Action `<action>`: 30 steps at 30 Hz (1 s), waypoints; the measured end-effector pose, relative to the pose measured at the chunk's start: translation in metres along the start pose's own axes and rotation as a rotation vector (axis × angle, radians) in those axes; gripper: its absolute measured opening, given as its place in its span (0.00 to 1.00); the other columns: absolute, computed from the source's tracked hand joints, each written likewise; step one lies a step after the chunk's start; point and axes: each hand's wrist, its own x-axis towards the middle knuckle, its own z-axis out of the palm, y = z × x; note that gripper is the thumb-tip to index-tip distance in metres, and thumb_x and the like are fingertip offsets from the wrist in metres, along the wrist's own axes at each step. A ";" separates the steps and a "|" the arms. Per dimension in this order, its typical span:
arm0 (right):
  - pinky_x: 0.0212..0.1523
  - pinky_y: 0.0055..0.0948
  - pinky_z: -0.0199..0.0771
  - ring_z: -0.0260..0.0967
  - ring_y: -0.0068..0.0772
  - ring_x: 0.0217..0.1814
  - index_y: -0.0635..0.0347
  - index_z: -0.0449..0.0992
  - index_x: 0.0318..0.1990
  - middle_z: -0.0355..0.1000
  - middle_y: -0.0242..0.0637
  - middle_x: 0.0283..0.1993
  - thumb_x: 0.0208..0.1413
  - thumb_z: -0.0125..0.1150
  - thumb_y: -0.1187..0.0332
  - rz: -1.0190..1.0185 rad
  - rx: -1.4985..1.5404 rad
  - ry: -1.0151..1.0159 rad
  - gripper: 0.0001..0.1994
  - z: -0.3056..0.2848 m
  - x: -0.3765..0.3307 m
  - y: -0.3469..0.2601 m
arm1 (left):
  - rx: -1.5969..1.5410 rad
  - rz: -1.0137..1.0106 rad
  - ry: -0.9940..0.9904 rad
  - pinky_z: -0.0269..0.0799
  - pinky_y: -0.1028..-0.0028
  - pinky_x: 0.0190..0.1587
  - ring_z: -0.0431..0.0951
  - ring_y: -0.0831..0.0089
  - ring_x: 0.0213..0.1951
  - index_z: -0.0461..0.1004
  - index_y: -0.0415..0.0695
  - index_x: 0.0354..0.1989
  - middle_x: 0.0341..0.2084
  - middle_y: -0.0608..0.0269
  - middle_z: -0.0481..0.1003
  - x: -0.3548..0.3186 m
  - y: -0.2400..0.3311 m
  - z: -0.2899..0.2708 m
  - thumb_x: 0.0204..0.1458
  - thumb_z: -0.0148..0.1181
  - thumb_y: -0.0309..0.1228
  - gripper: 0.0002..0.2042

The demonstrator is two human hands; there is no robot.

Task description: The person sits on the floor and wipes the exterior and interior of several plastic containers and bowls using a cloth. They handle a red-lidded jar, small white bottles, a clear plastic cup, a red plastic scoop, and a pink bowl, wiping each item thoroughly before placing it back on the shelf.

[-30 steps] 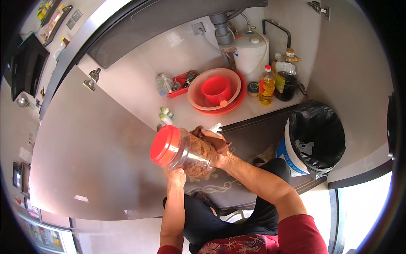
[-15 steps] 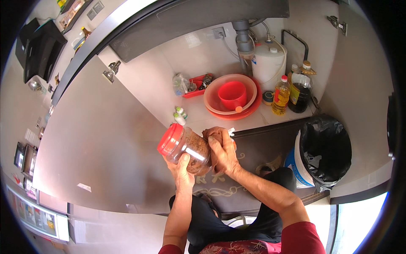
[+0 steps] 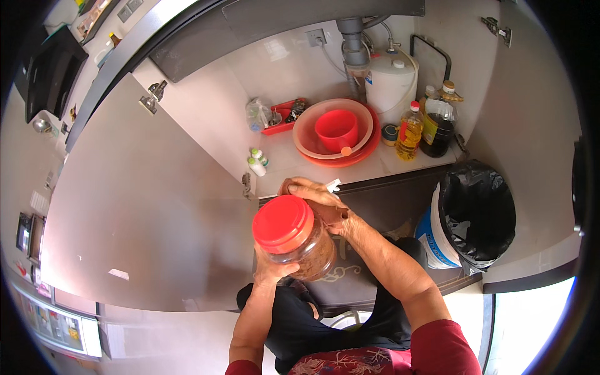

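A clear plastic jar (image 3: 314, 255) with brown contents and a red screw lid (image 3: 283, 224) is tilted in front of me, its lid facing up toward me. My left hand (image 3: 270, 269) grips the jar's near left side, thumb along the wall below the lid. On the far right side, my right hand (image 3: 317, 195) presses a brown cloth (image 3: 332, 216) against the jar, fingers bent over it near the lid. A white nozzle (image 3: 334, 185), apparently of a spray bottle, shows just behind that hand; its body is hidden.
The open cabinet holds nested basins (image 3: 300, 134) with a red dipper (image 3: 337, 129), a red tray (image 3: 284, 117), small white bottles (image 3: 257, 166), an oil bottle (image 3: 409, 132), a dark sauce bottle (image 3: 439, 128) and a white tank (image 3: 392, 84). A black-lined bucket (image 3: 431, 240) stands right. Cabinet doors flank me.
The jar has turned so its lid faces me more, and it sits slightly lower and to the right. My right hand with the cloth has shifted from the base end toward the lid.
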 end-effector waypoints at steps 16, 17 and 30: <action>0.41 0.42 0.72 0.69 0.36 0.44 0.53 0.62 0.54 0.67 0.37 0.48 0.56 0.56 0.52 0.072 0.400 -0.054 0.23 0.022 -0.035 0.087 | -0.015 0.337 0.476 0.64 0.63 0.54 0.67 0.64 0.52 0.57 0.39 0.58 0.50 0.55 0.65 0.033 0.019 0.007 0.36 0.71 0.42 0.41; 0.42 0.43 0.71 0.69 0.38 0.44 0.52 0.62 0.54 0.67 0.38 0.49 0.56 0.55 0.52 0.064 0.398 -0.051 0.23 0.021 -0.037 0.089 | 0.011 0.351 0.509 0.64 0.63 0.54 0.67 0.64 0.52 0.56 0.39 0.58 0.51 0.55 0.65 0.034 0.020 0.008 0.36 0.71 0.42 0.41; 0.51 0.39 0.66 0.63 0.44 0.49 0.62 0.60 0.56 0.57 0.49 0.50 0.60 0.49 0.61 -0.375 -0.726 0.353 0.21 0.014 -0.037 0.044 | 0.207 0.183 0.456 0.66 0.67 0.54 0.68 0.65 0.50 0.56 0.42 0.59 0.50 0.59 0.66 0.018 0.009 0.016 0.34 0.67 0.24 0.39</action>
